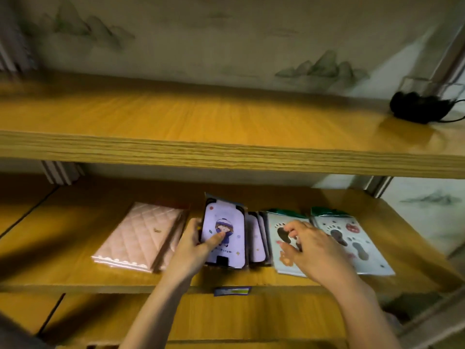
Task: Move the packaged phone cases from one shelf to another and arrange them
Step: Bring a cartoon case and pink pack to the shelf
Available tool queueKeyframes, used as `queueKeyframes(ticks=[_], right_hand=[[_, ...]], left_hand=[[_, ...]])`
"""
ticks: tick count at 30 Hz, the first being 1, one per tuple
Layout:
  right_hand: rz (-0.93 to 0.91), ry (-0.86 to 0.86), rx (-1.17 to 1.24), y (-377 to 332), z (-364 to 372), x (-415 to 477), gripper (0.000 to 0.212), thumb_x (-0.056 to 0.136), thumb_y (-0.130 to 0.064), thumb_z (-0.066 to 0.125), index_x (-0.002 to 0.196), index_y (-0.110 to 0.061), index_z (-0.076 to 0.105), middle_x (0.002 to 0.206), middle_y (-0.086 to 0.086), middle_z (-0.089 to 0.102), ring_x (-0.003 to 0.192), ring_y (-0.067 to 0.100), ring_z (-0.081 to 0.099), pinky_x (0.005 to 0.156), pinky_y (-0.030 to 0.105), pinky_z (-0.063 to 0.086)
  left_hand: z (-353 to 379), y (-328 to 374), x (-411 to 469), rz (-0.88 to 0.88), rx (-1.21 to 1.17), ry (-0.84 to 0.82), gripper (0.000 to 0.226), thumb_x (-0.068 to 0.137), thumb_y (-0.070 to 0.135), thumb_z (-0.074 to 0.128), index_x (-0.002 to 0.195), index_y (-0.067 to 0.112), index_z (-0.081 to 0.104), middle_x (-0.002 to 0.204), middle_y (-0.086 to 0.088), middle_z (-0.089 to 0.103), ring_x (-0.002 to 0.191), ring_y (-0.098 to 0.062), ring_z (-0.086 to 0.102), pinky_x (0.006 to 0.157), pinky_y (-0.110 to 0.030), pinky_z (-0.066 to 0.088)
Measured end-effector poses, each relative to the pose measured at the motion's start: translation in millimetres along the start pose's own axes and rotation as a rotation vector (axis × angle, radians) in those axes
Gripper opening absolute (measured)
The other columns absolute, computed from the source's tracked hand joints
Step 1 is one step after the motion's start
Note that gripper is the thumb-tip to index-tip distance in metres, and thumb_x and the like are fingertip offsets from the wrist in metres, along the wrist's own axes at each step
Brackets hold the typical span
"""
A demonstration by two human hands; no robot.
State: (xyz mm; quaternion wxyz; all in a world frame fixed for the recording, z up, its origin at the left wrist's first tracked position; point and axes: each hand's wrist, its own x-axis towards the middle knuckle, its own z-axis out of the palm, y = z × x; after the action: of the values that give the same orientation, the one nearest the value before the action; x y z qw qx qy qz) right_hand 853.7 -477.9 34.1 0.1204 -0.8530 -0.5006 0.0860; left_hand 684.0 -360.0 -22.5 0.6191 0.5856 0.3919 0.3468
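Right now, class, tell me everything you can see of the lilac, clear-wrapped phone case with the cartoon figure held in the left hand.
The lilac cartoon phone case is a rounded rectangle in glossy clear wrap, printed with a hatted figure, with black cut-outs at its top corners and bottom edge. It stands tilted up on the lower wooden shelf, front to camera. The left hand grips its left edge, thumb pressed on the print. Behind it lean similar packs.

A black corded device sits at far right, before a mountain-painted wall.
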Motion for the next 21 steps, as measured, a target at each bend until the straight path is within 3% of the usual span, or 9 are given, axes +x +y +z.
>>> queueKeyframes(ticks=[4,7,9,14,21], right_hand=[[-0.030,-0.049,0.024,14.3,-4.3,2.4,0.038,0.092,-0.037,0.049,0.129,-0.029,0.041,0.131,-0.008,0.052,0.117,0.015,0.053,0.092,0.031,0.043],[-0.068,-0.065,0.027,23.0,-10.6,6.2,0.038,0.093,-0.037,0.048,0.129,-0.029,0.041,0.132,-0.009,0.050,0.120,0.014,0.050,0.094,0.030,0.041],[-0.104,-0.082,0.012,28.5,-13.5,9.7,0.038,0.093,-0.037,0.047,0.130,-0.030,0.040,0.133,-0.010,0.049,0.120,0.013,0.049,0.093,0.029,0.041],[-0.171,-0.064,0.009,19.9,-8.8,17.5,0.038,0.092,-0.040,0.048,0.128,-0.030,0.041,0.132,-0.010,0.050,0.115,0.013,0.053,0.088,0.030,0.044],[-0.409,-0.087,-0.015,-35.6,8.7,21.7,0.034,0.093,-0.038,0.046,0.126,-0.028,0.042,0.131,-0.007,0.050,0.115,0.018,0.051,0.084,0.031,0.044]], left_hand=[[31.1,-0.5,13.4,-0.022,0.107,0.055,0.027,0.084,0.018,0.064,0.104,0.013,0.048,0.098,-0.001,0.063,0.088,-0.010,0.061,0.054,-0.013,0.050],[42.6,-2.2,18.1,-0.046,0.258,0.088,0.034,0.085,0.023,0.063,0.113,0.010,0.049,0.106,-0.005,0.061,0.091,-0.016,0.059,0.047,-0.013,0.049],[45.9,-0.4,16.1,-0.011,0.385,0.142,0.035,0.085,0.027,0.062,0.114,0.009,0.051,0.108,-0.005,0.062,0.096,-0.021,0.060,0.056,-0.018,0.050],[27.9,8.5,-1.3,0.171,0.979,0.224,0.038,0.087,0.040,0.054,0.115,0.016,0.057,0.116,-0.004,0.059,0.099,-0.025,0.060,0.076,-0.034,0.045],[-37.9,21.6,-56.3,0.212,1.341,0.510,0.044,0.090,0.043,0.046,0.126,0.020,0.052,0.124,0.000,0.061,0.115,-0.020,0.054,0.093,-0.032,0.041]])
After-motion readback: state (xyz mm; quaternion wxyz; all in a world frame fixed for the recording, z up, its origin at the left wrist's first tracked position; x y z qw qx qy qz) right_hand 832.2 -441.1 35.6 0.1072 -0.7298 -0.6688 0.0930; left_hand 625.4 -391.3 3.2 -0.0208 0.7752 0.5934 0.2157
